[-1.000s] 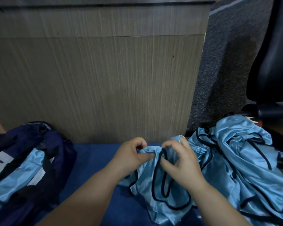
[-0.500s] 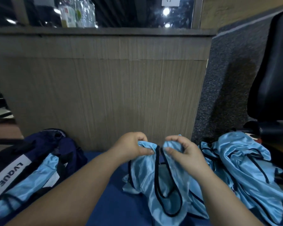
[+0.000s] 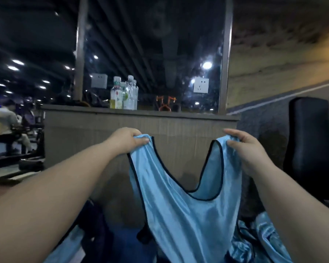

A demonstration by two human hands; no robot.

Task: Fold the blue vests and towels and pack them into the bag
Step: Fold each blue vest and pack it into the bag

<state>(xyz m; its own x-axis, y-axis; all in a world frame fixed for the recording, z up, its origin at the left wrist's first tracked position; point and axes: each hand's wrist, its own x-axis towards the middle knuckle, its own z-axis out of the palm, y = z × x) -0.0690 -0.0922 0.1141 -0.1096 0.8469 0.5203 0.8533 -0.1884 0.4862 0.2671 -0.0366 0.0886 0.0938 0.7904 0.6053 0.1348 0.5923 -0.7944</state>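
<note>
Vest: thin, slick, limp, seemingly light. Left grip and right grip each pinch one shoulder strap. Straps look the surest hold; fabric may slip.

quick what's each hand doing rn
Left hand: closed, pinching the vest by one strap.
Right hand: closed, pinching the other strap.

light blue vest, black trim, perhaps navy bag

Vest before counter; bottles on counter.
</note>
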